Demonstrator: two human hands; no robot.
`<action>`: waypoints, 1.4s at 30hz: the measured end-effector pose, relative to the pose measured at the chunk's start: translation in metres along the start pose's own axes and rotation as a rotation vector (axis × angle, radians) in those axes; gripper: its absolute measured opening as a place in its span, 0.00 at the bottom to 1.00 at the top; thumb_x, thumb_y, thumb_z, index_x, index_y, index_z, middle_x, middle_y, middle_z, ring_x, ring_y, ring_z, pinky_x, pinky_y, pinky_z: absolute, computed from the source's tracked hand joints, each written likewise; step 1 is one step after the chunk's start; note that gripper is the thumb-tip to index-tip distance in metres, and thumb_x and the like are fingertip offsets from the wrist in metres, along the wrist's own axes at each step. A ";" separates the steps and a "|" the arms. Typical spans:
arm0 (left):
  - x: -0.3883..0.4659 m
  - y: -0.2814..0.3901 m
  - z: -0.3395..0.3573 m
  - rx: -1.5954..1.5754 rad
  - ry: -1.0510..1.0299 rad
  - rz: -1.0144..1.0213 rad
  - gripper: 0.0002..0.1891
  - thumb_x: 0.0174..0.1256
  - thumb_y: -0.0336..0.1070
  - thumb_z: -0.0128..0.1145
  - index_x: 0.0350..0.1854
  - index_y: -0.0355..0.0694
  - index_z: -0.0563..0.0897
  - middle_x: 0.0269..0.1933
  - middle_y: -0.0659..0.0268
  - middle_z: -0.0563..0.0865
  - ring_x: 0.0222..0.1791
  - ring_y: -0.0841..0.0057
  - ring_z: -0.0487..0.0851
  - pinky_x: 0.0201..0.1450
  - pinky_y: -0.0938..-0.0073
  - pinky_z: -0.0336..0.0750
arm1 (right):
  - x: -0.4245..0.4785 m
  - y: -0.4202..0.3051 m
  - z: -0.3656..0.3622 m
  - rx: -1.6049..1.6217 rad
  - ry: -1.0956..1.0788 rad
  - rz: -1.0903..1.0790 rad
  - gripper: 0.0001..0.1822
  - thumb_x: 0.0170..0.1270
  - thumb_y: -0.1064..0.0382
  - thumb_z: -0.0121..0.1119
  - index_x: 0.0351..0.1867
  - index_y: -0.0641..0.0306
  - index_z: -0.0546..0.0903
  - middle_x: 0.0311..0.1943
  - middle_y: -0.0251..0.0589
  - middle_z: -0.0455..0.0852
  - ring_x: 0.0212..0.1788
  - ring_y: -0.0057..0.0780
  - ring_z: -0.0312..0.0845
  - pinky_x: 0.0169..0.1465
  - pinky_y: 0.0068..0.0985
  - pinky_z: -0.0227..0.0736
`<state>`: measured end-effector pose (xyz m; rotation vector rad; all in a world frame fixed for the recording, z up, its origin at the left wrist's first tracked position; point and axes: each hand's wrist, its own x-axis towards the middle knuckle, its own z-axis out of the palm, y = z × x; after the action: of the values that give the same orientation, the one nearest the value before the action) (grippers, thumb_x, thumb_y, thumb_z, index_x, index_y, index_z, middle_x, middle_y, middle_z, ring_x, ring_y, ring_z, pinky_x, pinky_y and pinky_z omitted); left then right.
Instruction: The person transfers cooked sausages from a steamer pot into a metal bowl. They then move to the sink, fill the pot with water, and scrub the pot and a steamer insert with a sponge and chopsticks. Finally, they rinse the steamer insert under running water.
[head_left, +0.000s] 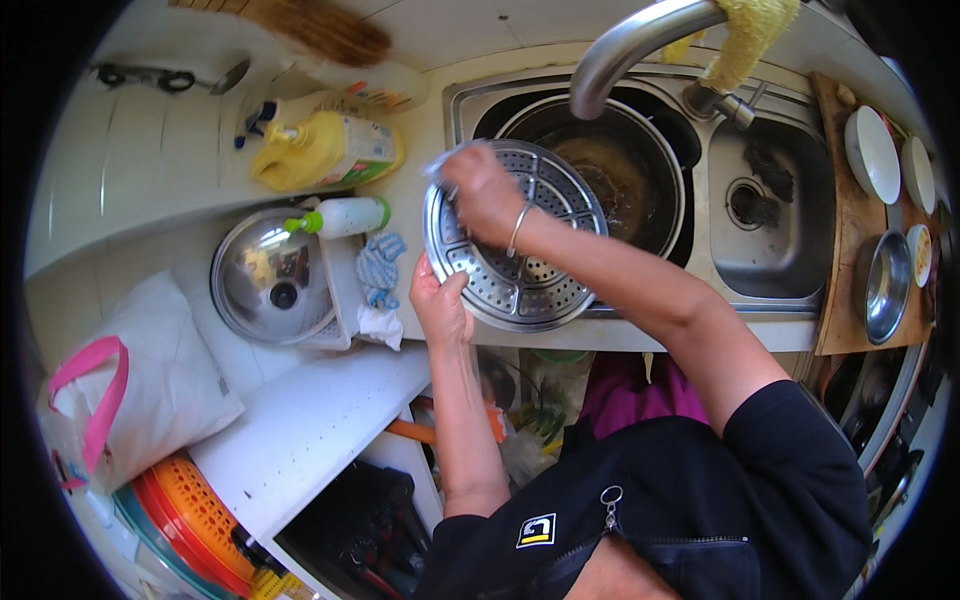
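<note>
A round perforated stainless-steel steamer plate (544, 281) is tilted over the near left part of the sink. My left hand (444, 300) grips its lower left rim, with the thumb on the upper face. At the upper left rim, my right hand (484, 191) is curled and blurred, pressing a pale, shiny thing (444, 161) too smeared to name. A bracelet (519, 229) circles my right wrist. Behind the plate, a large metal pot (679, 187) with brownish water (626, 169) stands in the left basin, partly hidden by the plate.
A curved faucet (645, 41) hangs over the pot. The right basin (772, 262) holds dark scraps. Bowls (872, 154) stand on a wooden board (840, 300) at right. At left are a yellow pump jug (322, 154), a spray bottle (352, 217), a blue-white cloth (380, 266) and a domed lid (255, 277).
</note>
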<state>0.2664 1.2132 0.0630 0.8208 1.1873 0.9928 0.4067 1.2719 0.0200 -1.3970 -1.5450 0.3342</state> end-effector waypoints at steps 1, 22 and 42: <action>0.002 -0.005 -0.003 0.002 0.017 0.010 0.25 0.44 0.09 0.45 0.49 0.32 0.74 0.44 0.63 0.82 0.44 0.75 0.82 0.49 0.75 0.75 | -0.003 -0.013 0.002 0.029 -0.050 -0.042 0.13 0.44 0.71 0.56 0.35 0.64 0.81 0.41 0.41 0.81 0.48 0.42 0.72 0.51 0.34 0.70; -0.033 -0.011 -0.015 -0.222 -0.057 -0.334 0.22 0.57 0.22 0.51 0.57 0.29 0.68 0.53 0.55 0.78 0.52 0.68 0.78 0.58 0.67 0.72 | -0.089 0.133 -0.037 -0.002 -0.046 0.506 0.13 0.53 0.73 0.50 0.40 0.64 0.80 0.41 0.53 0.79 0.47 0.50 0.73 0.54 0.39 0.67; -0.006 0.007 -0.027 -0.142 -0.032 -0.108 0.25 0.51 0.12 0.47 0.55 0.32 0.70 0.49 0.55 0.82 0.45 0.68 0.83 0.50 0.69 0.79 | -0.068 0.111 -0.062 -0.095 -0.186 0.646 0.17 0.57 0.65 0.52 0.47 0.69 0.78 0.41 0.61 0.81 0.49 0.54 0.75 0.55 0.38 0.69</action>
<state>0.2382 1.2107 0.0662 0.6513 1.1087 0.9607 0.5120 1.2210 -0.0652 -1.9690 -1.2241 0.8056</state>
